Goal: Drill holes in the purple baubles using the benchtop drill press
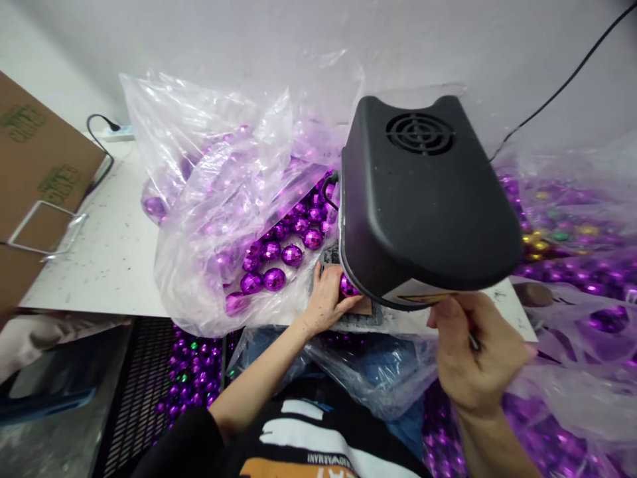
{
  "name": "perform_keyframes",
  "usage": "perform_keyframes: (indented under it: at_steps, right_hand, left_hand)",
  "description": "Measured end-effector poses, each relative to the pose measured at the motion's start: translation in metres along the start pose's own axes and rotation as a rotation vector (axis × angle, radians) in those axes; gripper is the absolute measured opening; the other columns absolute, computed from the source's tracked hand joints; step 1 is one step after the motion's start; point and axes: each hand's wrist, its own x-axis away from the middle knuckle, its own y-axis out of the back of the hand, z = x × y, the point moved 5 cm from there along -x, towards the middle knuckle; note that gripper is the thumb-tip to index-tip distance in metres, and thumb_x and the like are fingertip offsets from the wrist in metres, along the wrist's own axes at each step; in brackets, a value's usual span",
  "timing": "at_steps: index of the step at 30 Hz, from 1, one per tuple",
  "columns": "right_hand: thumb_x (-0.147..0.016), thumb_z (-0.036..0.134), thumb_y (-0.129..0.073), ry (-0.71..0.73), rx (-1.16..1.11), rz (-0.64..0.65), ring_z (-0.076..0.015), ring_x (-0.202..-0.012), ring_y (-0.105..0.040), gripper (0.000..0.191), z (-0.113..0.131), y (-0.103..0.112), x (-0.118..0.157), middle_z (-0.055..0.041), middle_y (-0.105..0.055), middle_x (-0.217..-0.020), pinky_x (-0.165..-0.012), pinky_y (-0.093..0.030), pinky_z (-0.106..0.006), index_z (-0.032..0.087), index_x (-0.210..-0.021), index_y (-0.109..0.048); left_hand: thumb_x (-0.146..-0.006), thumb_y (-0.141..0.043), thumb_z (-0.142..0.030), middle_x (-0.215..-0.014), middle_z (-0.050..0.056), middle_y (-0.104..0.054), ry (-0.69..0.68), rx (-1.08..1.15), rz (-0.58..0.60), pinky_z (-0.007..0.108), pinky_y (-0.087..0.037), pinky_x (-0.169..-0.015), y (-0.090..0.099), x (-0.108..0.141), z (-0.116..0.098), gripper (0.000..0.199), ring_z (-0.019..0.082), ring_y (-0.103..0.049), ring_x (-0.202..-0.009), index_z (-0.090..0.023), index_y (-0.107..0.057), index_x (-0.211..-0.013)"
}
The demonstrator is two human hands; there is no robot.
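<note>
Under the front of the black machine [428,192], my left hand [326,299] is closed around a shiny purple mirrored ball [348,285]. The ball sits at a flat brown block [362,307] on a dark base plate [348,324]; the machine's body hides part of it. At the machine's lower front edge, my right hand [480,352] is in a closed grip on a thin thing with a red part and a metal end; my fingers hide most of it. Just left of my left hand, several loose purple balls [292,255] spill from a clear plastic bag [199,265].
A cardboard box [44,172] with a wire handle stands at the left on the white table [114,259]. Plastic-wrapped purple balls [592,265], some gold and green, lie at the right. Below the table edge, a black mesh crate [144,378] stands beside more purple balls [194,372].
</note>
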Motion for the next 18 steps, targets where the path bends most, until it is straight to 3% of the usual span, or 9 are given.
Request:
perform_keyframes:
  at_steps: [5,18]
  right_hand:
    - [-0.084,0.011,-0.056,0.151,-0.013,-0.102,-0.0037,-0.056,-0.047,0.009,-0.015,-0.006,0.012,0.0017,-0.053,-0.064,-0.052,-0.036,-0.019,0.014,-0.088,-0.064]
    - [-0.085,0.022,-0.054,0.141,-0.063,-0.311,-0.0123,-0.057,-0.052,0.011,-0.045,-0.022,0.031,-0.0009,-0.052,-0.062,-0.055,-0.043,-0.028,0.018,-0.087,-0.065]
  left_hand:
    - [-0.091,-0.056,-0.051,-0.124,0.013,-0.062,-0.010,0.017,0.020,0.058,-0.017,-0.121,-0.002,0.000,0.001,0.050,0.029,-0.057,-0.122,-0.020,-0.048,-0.130]
    - [-0.092,-0.056,-0.048,-0.125,0.012,-0.062,-0.016,-0.045,0.026,0.055,-0.014,-0.122,-0.007,0.002,0.003,0.049,0.027,-0.054,-0.125,-0.020,-0.046,-0.132]
